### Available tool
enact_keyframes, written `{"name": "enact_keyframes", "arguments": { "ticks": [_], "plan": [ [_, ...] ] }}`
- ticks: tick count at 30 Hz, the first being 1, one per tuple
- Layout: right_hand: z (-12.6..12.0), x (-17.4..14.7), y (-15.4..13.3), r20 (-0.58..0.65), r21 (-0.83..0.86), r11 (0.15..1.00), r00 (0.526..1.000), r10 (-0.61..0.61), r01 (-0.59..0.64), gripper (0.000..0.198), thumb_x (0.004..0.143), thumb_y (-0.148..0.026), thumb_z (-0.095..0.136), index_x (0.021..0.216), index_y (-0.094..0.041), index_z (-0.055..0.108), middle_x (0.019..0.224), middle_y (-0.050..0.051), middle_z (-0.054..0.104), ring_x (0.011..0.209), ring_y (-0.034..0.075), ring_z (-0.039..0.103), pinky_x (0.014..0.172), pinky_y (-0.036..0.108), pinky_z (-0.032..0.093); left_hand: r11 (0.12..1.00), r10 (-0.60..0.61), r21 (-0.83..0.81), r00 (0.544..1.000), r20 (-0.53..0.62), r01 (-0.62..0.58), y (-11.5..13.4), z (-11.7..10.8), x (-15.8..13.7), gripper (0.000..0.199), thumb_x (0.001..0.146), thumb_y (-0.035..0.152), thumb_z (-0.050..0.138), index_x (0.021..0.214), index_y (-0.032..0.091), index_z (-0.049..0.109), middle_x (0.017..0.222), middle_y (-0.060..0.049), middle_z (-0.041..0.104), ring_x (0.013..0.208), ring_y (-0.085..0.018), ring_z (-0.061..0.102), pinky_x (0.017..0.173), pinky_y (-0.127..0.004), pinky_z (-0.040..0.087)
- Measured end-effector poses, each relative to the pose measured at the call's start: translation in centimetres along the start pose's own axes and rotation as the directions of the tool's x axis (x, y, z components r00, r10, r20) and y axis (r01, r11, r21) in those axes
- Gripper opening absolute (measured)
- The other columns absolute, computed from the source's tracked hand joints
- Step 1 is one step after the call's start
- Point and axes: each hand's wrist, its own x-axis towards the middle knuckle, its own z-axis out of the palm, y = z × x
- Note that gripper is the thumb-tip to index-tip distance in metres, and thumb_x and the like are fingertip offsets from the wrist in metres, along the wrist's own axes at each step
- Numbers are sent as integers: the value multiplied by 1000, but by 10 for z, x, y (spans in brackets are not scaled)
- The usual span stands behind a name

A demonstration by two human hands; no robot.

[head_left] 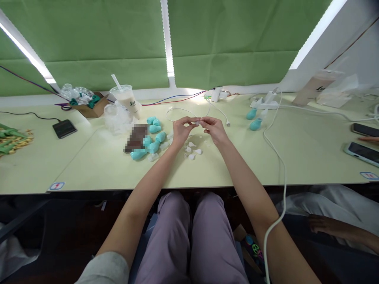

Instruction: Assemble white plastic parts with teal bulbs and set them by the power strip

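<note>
My left hand and my right hand meet above the table, fingertips pinched together. Between them is a small white plastic piece, mostly covered by the fingers; its exact kind is too small to make out. Just below on the tabletop lie several white teardrop-shaped plastic pieces and tiny rings. Left of my left hand is a group of turquoise squeeze bulbs, with clear plastic parts beside them. Two assembled-looking turquoise bulbs with clear tips lie to the right.
A drink cup with a straw, a plastic bag and a cardboard box stand back left. A white cable runs over the table edge and across my right arm. Phones and another person's hand are at right.
</note>
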Motion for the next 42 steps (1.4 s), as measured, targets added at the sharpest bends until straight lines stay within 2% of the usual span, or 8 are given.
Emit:
{"name": "enact_keyframes", "arguments": {
  "ticks": [5, 9, 13, 17, 26, 32, 38, 42],
  "plan": [
    [2, 0, 0, -14, -14, 1000, 1000, -27, 27, 30, 57, -45, 75, 76, -24, 68, 87, 0, 70, 76, 12, 56, 50, 20, 36, 1000, 16, 7, 1000, -16, -16, -2, 1, 0, 9, 67, 17, 69, 75, 20, 73, 85, -2, 75, 81, -17, 68, 74, -31, 53],
    [5, -2, -1, -36, -10, 1000, 999, -16, 16, 34, 55, -48, 77, 76, -23, 67, 88, 1, 70, 77, 13, 59, 52, 21, 41, 999, 3, 49, 1000, -31, -2, 0, 1, -1, 9, 68, 19, 70, 75, 21, 74, 84, -1, 75, 78, -17, 67, 73, -31, 53],
    [9, -4, 0, -26, 71, 997, 1000, 0, 2, 41, 52, -51, 81, 77, -23, 64, 89, 1, 69, 83, 15, 63, 66, 28, 54, 998, 10, 67, 1000, -23, -9, 0, -1, -2, 10, 69, 18, 69, 77, 22, 75, 86, -1, 75, 76, -16, 66, 74, -31, 52],
    [10, -4, -2, -21, 104, 994, 999, -40, 42, 42, 53, -50, 81, 79, -24, 62, 90, 0, 69, 87, 16, 65, 77, 34, 57, 996, 13, 87, 1000, -27, -10, -2, -3, -1, 15, 69, 16, 68, 80, 24, 75, 85, 0, 74, 72, -15, 65, 73, -30, 51],
    [9, -6, -9, -33, 177, 984, 999, 33, -26, 39, 44, -42, 87, 72, -21, 71, 75, 1, 71, 73, 15, 68, 85, 37, 57, 989, 87, 122, 995, -41, -81, -4, -2, -1, 21, 70, 15, 69, 87, 25, 75, 91, -1, 74, 79, -17, 66, 73, -31, 53],
    [6, -5, -8, 7, 180, 983, 1000, 22, -23, 32, 51, -38, 86, 75, -21, 73, 77, 1, 72, 74, 15, 67, 86, 36, 56, 957, 226, 191, 974, -5, -220, -11, -4, 0, 15, 74, 17, 68, 85, 25, 76, 92, -3, 74, 85, -18, 67, 77, -32, 54],
    [4, -6, -9, 43, 202, 978, 998, 46, -53, 32, 48, -39, 87, 69, -20, 73, 74, 0, 71, 75, 14, 67, 89, 33, 55, 857, 432, 279, 899, 68, -433, -20, -6, 2, 15, 85, 24, 60, 89, 21, 75, 90, -5, 73, 83, -15, 69, 73, -28, 57],
    [5, -7, -10, 41, 204, 978, 998, 42, -49, 32, 47, -39, 87, 67, -20, 72, 72, 0, 71, 74, 14, 67, 88, 33, 55, 793, 492, 352, 864, 110, -496, -25, -7, 1, 22, 90, 29, 53, 91, 20, 73, 90, -5, 72, 83, -13, 69, 72, -25, 57]
  ]
}}
